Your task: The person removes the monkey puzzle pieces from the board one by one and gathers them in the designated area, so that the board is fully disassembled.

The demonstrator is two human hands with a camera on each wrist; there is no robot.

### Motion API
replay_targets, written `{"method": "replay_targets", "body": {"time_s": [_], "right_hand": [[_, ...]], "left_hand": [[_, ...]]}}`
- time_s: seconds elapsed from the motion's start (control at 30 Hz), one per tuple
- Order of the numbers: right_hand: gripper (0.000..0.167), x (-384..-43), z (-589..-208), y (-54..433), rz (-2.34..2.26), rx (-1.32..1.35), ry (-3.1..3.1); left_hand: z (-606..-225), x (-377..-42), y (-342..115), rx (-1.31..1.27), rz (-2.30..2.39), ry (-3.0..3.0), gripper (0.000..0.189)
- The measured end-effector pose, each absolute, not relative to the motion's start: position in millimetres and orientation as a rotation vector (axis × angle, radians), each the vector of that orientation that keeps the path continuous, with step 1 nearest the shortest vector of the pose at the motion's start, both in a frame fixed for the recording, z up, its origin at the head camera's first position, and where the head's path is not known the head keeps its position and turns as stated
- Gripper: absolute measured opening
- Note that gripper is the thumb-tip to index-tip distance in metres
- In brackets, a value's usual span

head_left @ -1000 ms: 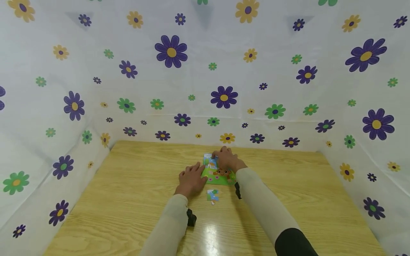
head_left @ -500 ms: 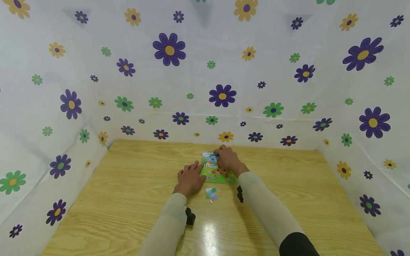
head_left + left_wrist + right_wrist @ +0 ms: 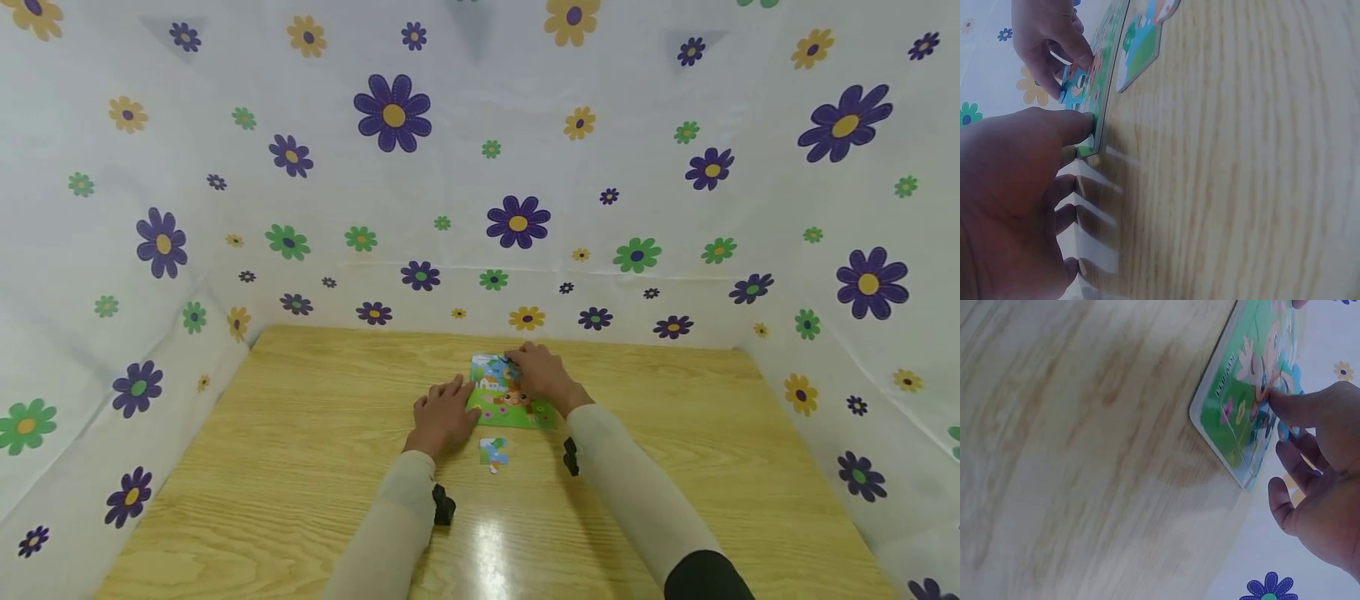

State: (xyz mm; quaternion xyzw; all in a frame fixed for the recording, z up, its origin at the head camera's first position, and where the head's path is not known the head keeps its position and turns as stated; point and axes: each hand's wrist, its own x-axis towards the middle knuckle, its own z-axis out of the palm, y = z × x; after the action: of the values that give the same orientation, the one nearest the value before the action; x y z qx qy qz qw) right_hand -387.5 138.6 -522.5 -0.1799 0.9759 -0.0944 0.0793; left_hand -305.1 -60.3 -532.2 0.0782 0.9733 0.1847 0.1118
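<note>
A flat jigsaw puzzle (image 3: 506,414) with a house, flowers and a cartoon animal face lies on the table. My right hand (image 3: 546,372) is over its far right part. Thumb and fingers there pinch a blue puzzle piece (image 3: 1074,85), tilted above the board in the left wrist view. My left hand (image 3: 444,415) rests at the puzzle's left side with fingers spread; its thumb (image 3: 1079,127) touches the board's edge. A loose puzzle piece (image 3: 493,451), blue and green, lies nearer me, apart from the board. My right hand hides the puzzle's upper right corner.
The wood-grain table (image 3: 315,467) reaches back to a white cloth (image 3: 450,183) printed with flowers, which also hangs along both sides. A bright light reflection lies on the near tabletop.
My right hand has shifted slightly right over the puzzle, uncovering more of its picture. The left hand stays at the left edge. The head view has turned slightly.
</note>
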Motion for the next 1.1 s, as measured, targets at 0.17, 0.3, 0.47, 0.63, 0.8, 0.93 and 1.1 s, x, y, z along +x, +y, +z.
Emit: {"method": "replay_targets", "body": {"time_s": [0.17,0.3,0.47,0.63,0.8,0.93,1.1], "right_hand": [[0.052,-386.9,-519.8,143.7,-0.235,-0.540,2.883],[0.049,-386.1,-520.4,147.6,-0.186,-0.614,2.911],[0.044,-383.1,-523.2,150.3,-0.172,-0.663,2.967],[0.049,-380.8,-524.1,151.3,-0.249,-0.631,2.994],[0.037,-372.3,-523.9,155.1,-0.346,-0.650,3.030],[0.037,-362.8,-525.0,161.4,-0.442,-0.678,3.038],[0.037,-354.8,-525.7,168.6,-0.507,-0.767,3.031]], "left_hand": [[-534.7,-305.9,-60.3,0.238,0.548,2.852,0.054],[-536.1,-306.4,-59.7,0.229,0.550,2.852,0.055],[-535.8,-305.9,-59.0,0.218,0.545,2.851,0.055],[-535.4,-305.7,-59.0,0.220,0.538,2.857,0.055],[-534.7,-305.4,-59.5,0.228,0.533,2.860,0.054],[-533.9,-305.1,-59.8,0.229,0.539,2.859,0.054],[-533.0,-305.4,-60.0,0.227,0.532,2.854,0.055]]}}
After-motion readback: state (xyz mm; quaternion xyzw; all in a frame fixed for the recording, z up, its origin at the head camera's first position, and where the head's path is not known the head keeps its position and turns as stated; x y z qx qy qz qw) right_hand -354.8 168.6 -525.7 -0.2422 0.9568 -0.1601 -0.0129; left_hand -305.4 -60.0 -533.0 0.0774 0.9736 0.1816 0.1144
